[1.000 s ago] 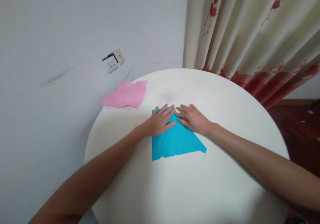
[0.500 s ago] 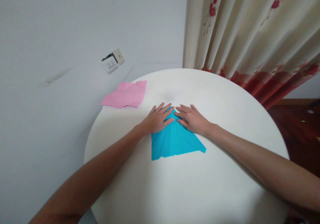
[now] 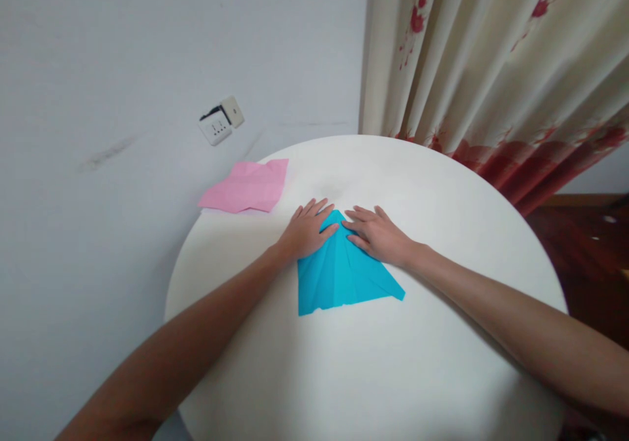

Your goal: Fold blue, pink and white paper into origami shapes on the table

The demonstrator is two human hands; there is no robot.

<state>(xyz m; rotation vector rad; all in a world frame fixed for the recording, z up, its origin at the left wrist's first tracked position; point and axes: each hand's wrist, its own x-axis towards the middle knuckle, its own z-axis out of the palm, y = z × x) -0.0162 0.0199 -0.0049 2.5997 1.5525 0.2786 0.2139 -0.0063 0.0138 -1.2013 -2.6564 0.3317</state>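
Observation:
A folded blue paper [image 3: 344,277] lies flat on the round white table [image 3: 393,362], pointed end away from me. My left hand [image 3: 304,232] lies flat on its upper left edge, fingers spread and pressing down. Flat on the upper right edge rests my right hand [image 3: 378,234], fingertips close to the tip of the paper. Neither hand grips anything. A creased pink paper [image 3: 246,185] sits at the table's far left rim, apart from both hands.
A grey wall with a socket [image 3: 221,121] stands behind the table. A cream curtain with red flowers [image 3: 491,67] hangs at the right, touching the table's far edge. Dark wooden floor [image 3: 590,251] shows at the right.
My left hand has slid up and to the left along the paper's edge, uncovering the blue tip. The right hand and the paper have stayed in place.

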